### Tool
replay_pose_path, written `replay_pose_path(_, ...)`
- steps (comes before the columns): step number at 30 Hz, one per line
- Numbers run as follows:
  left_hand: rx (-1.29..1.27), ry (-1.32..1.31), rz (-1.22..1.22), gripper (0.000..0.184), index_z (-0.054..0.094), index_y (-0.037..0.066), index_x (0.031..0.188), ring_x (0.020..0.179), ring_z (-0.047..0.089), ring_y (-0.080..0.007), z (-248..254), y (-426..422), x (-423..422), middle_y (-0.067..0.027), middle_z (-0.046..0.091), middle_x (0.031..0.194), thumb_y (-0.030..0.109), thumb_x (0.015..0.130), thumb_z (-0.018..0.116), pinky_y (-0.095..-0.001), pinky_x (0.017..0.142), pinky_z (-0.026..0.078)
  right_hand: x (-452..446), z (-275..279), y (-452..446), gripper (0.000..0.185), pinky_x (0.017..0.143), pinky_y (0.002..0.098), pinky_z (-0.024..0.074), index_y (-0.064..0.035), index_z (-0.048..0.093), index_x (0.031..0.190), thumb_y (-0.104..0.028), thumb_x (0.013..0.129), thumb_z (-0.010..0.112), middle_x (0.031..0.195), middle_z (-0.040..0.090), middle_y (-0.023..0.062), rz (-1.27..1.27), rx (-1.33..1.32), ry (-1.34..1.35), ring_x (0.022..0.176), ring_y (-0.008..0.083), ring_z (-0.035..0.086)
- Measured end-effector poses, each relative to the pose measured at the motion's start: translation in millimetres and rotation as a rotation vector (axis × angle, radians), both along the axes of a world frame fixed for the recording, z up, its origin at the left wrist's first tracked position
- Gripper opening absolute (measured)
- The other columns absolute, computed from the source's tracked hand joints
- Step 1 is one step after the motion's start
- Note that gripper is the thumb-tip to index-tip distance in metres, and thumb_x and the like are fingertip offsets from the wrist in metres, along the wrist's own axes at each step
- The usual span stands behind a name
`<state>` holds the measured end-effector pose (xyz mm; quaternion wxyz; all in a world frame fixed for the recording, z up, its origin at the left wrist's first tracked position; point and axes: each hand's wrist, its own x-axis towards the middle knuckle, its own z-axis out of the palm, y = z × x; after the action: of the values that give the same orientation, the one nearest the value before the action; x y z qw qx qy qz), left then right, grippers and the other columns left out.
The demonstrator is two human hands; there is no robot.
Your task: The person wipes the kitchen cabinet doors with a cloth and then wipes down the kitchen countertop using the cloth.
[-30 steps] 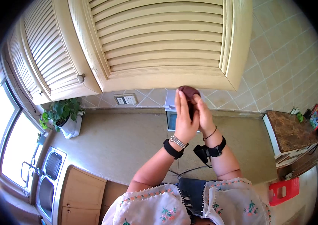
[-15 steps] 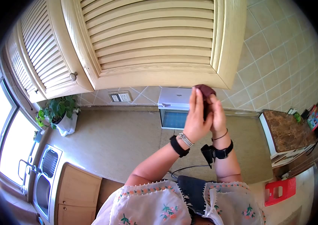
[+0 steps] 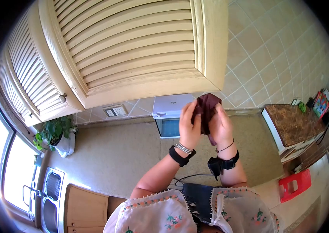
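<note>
The left hand point(image 3: 189, 125) and right hand point(image 3: 221, 123), fingers curled, grip a crumpled maroon cloth point(image 3: 208, 110) between them, raised above the grey countertop point(image 3: 110, 155); behind them on the counter's far side sits a glass tank with a white lid point(image 3: 171, 106), left of the cloth, and a potted plant point(image 3: 57, 134) stands at far left

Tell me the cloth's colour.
The cloth is dark maroon, seen best in the head view.
</note>
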<state>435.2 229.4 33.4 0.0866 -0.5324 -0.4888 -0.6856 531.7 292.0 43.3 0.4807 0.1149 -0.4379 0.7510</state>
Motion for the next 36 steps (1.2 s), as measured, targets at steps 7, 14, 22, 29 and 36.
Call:
replay_pose_path(7,-0.007,0.003,0.005,0.041,0.055,0.002,0.118,0.102,0.054,-0.0289,1,1,-10,-0.0150,0.055,0.111,-0.008,0.078,0.055,-0.0335,0.089,0.043,-6,6,3,0.045,0.106,0.0372,0.0289,0.0041,0.042,0.131,-0.025,0.097,0.036,0.131,0.048,0.0131,-0.110,0.107,-0.081,0.122,0.0232,0.044)
replay_pose_path(14,0.030,-0.083,0.072,0.041,0.055,0.002,0.117,0.100,0.053,-0.0282,-4,-3,-18,-0.0145,0.054,0.109,-0.009,0.077,0.055,-0.0329,0.088,0.043,-20,17,3,0.038,0.100,0.0352,0.0374,0.0040,0.050,0.121,-0.024,0.096,0.045,0.121,0.055,0.0112,0.125,-0.026,-0.118,0.112,0.0199,0.051)
replay_pose_path(22,0.001,-0.010,0.016,0.041,0.053,0.001,0.118,0.098,0.053,-0.0287,7,1,-2,-0.0154,0.051,0.110,-0.006,0.078,0.056,-0.0331,0.087,0.043,3,25,16,0.043,0.102,0.0358,0.0349,0.0037,0.049,0.123,-0.028,0.094,0.046,0.122,0.055,0.0127,0.247,-0.066,-0.134,0.114,0.0221,0.050)
replay_pose_path(29,-0.047,0.034,-0.104,0.042,0.050,0.001,0.123,0.096,0.054,-0.0213,6,23,32,-0.0131,0.050,0.114,-0.003,0.082,0.058,-0.0280,0.080,0.047,55,38,47,0.047,0.104,0.0376,0.0325,0.0058,0.047,0.123,-0.031,0.094,0.040,0.122,0.055,0.0156,0.232,-0.008,-0.238,0.114,0.0254,0.050)
replay_pose_path(36,-0.052,0.000,-0.152,0.047,0.047,0.000,0.127,0.099,0.052,-0.0236,4,17,30,-0.0146,0.048,0.115,-0.002,0.082,0.058,-0.0301,0.084,0.045,54,47,44,0.043,0.101,0.0383,0.0353,0.0055,0.049,0.120,-0.028,0.094,0.043,0.119,0.057,0.0163,0.138,-0.026,-0.339,0.113,0.0256,0.051)
